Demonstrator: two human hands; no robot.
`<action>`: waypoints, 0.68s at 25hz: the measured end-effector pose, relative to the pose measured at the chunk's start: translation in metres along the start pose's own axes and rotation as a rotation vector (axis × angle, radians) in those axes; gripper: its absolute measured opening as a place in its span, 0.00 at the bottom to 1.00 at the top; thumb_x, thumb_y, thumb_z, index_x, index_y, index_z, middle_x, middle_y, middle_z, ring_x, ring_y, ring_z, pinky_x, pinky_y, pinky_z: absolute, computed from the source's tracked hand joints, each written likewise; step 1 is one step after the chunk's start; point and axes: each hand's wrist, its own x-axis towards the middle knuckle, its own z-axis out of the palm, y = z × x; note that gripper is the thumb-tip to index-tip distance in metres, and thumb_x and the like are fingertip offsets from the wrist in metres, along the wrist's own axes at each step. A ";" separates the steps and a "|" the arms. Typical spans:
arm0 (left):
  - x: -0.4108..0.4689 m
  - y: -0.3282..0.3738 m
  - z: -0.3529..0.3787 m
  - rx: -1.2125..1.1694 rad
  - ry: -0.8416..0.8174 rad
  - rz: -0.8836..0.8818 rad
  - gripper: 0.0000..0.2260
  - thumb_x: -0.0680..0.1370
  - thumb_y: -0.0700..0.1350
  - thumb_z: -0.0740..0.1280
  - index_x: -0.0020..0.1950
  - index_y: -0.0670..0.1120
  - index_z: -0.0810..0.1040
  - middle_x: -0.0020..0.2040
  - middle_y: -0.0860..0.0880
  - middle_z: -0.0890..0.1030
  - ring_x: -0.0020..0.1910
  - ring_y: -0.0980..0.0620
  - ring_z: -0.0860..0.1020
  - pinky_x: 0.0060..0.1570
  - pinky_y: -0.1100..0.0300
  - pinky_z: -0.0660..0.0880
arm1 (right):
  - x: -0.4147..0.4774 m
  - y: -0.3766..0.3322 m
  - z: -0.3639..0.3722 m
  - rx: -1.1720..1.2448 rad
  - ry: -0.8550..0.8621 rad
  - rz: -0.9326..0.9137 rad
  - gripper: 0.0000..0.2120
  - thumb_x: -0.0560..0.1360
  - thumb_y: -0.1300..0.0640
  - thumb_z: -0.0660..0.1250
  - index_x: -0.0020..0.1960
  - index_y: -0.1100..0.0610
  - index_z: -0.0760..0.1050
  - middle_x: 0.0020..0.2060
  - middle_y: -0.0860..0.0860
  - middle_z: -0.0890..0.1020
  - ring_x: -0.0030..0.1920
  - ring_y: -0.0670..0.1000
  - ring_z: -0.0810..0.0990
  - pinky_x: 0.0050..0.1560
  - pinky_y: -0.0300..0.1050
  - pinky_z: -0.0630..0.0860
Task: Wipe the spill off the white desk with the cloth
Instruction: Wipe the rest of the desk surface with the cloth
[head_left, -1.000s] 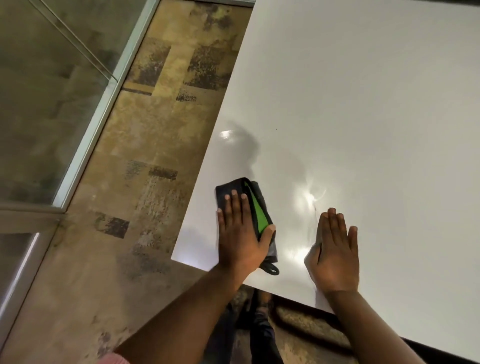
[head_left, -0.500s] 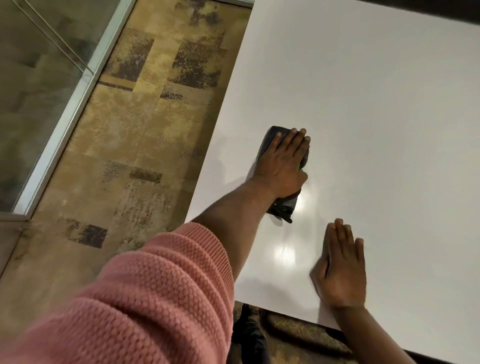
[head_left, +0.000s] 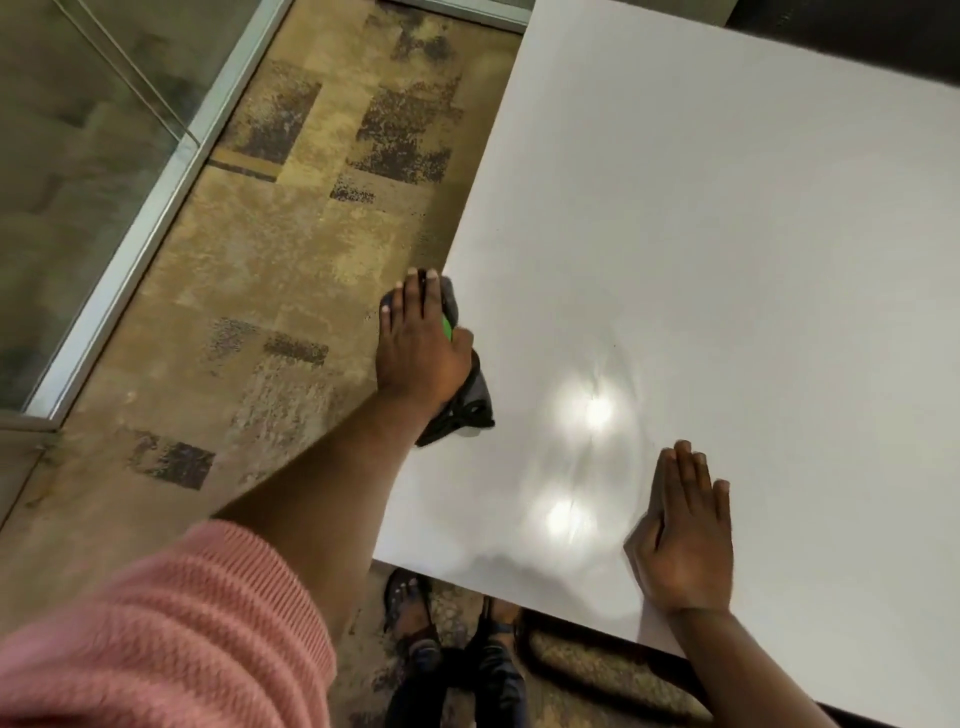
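Note:
My left hand (head_left: 418, 348) presses flat on a dark grey cloth (head_left: 467, 410) with a green patch, right at the left edge of the white desk (head_left: 727, 234). Most of the cloth is hidden under the hand; its dark hem sticks out toward me. Some fingers reach past the desk edge over the floor. My right hand (head_left: 683, 540) lies flat and open on the desk near its front edge, holding nothing. Shiny streaks with two bright light reflections (head_left: 597, 410) show between the hands. No distinct spill can be made out.
Patterned brown carpet (head_left: 291, 249) lies left of the desk. A glass partition with a metal frame (head_left: 130, 249) runs along the far left. My feet (head_left: 415, 613) stand below the desk's front edge. A dark surface borders the desk at the top right.
My left hand has slid the cloth from further in on the desk leftward to its left edge. The right hand has stayed flat in place.

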 end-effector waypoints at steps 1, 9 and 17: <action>-0.023 -0.007 0.003 -0.006 0.002 -0.018 0.35 0.81 0.53 0.59 0.84 0.43 0.52 0.84 0.40 0.55 0.83 0.39 0.54 0.82 0.43 0.52 | 0.000 0.000 -0.001 0.001 -0.005 0.008 0.32 0.75 0.62 0.56 0.79 0.66 0.64 0.80 0.62 0.64 0.81 0.62 0.60 0.80 0.67 0.55; -0.182 -0.052 0.027 0.169 0.007 -0.075 0.36 0.81 0.60 0.53 0.85 0.45 0.50 0.85 0.40 0.52 0.84 0.40 0.53 0.81 0.40 0.54 | 0.013 -0.065 0.008 0.038 -0.119 -0.275 0.30 0.78 0.57 0.57 0.79 0.62 0.66 0.80 0.60 0.66 0.81 0.62 0.63 0.79 0.67 0.57; -0.214 -0.052 0.038 0.107 0.121 -0.085 0.31 0.83 0.60 0.56 0.84 0.49 0.58 0.84 0.41 0.58 0.83 0.40 0.58 0.79 0.39 0.59 | 0.031 -0.142 0.058 -0.083 -0.216 -0.501 0.30 0.85 0.46 0.48 0.85 0.55 0.52 0.84 0.53 0.54 0.84 0.54 0.50 0.82 0.64 0.45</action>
